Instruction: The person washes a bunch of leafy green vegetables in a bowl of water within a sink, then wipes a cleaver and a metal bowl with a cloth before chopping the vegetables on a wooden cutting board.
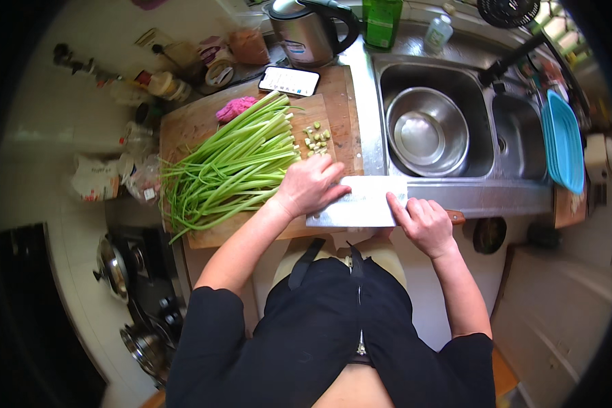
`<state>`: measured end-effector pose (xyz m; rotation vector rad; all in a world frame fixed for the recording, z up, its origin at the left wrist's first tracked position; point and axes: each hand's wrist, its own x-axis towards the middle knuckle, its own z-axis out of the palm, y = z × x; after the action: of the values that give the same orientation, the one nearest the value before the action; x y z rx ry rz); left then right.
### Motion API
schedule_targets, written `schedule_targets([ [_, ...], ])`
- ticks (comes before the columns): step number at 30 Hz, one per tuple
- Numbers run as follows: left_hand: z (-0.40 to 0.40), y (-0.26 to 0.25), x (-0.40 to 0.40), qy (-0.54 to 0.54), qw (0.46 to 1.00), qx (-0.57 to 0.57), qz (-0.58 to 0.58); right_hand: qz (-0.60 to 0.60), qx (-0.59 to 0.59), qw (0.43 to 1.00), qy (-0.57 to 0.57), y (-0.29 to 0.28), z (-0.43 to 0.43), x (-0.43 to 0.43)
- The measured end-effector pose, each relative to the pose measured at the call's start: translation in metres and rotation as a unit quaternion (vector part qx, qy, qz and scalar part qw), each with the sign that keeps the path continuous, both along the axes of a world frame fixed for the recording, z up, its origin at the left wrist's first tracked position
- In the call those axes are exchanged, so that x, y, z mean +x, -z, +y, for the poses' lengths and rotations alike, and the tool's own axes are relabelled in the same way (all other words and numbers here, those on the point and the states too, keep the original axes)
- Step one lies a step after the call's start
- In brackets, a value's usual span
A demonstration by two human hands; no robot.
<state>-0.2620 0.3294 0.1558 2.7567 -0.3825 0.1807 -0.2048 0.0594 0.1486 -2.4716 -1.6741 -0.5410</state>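
A bundle of long green stalks (239, 158), celery-like, lies across the wooden cutting board (209, 237) with its pale ends to the right. Short cut-off ends (317, 140) are heaped beside them. My right hand (426, 222) grips a cleaver (359, 211) by its wooden handle, index finger laid along the flat blade. The blade is held level over the board's front right corner and reaches past it. My left hand (313, 183) is at the stalks' near right ends, its thumb at the blade; its curled fingers hide whether it holds anything.
A pink cloth (236, 108) and a phone (289, 81) lie behind the stalks. An electric kettle (306, 35) stands at the back. To the right, a steel bowl (428, 131) sits in the sink (477, 166), with blue trays (561, 143) beyond. A gas stove (143, 255) is at left.
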Motion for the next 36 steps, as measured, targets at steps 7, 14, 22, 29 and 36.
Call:
schedule_targets([
  [7,-0.039,0.024,-0.020,-0.181,0.966,-0.180,0.043,-0.041,-0.019,0.980,-0.196,-0.012,-0.006,0.078],
  [14,-0.032,0.047,-0.039,-0.540,0.646,-0.538,-0.036,0.185,-0.038,0.955,-0.230,-0.029,0.006,0.122],
  [22,-0.116,0.090,-0.024,-0.635,0.759,-0.083,-0.119,0.786,-0.082,0.610,0.063,0.008,0.088,0.202],
  [29,-0.103,0.097,-0.006,-0.638,0.764,0.027,-0.094,0.796,-0.183,0.572,0.072,0.042,0.124,0.225],
  [36,-0.099,0.095,0.011,-0.676,0.723,-0.089,-0.107,0.818,-0.200,0.535,0.067,0.051,0.125,0.201],
])
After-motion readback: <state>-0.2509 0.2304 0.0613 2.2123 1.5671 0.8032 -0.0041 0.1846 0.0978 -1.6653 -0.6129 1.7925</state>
